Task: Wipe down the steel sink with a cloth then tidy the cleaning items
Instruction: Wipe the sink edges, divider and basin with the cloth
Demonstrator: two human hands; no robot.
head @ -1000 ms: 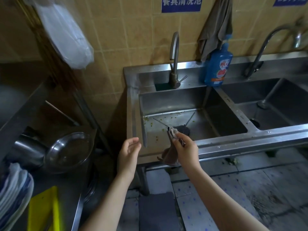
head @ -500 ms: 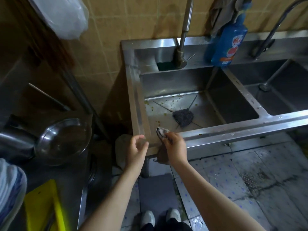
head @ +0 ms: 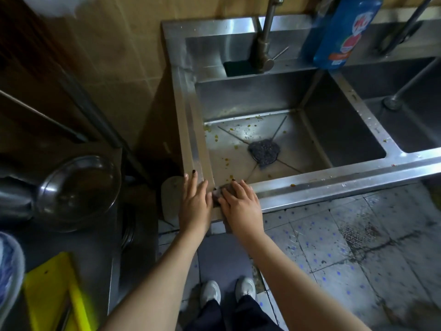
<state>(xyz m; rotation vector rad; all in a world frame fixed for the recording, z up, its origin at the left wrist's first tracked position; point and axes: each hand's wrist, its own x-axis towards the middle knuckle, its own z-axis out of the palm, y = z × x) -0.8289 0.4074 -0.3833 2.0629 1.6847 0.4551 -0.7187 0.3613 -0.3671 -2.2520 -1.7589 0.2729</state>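
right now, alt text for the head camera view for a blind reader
A person's right hand presses a cloth onto the front left corner of a steel sink, the left hand flat on the edge beside it. Inside, food scraps lie scattered around the drain.

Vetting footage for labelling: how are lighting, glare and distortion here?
Head view: dim, the left counter in deep shadow; glare on the sink floor beside the drain strainer; wide-angle lens bows the sink's front rim; blue bottle at top looks smeared.
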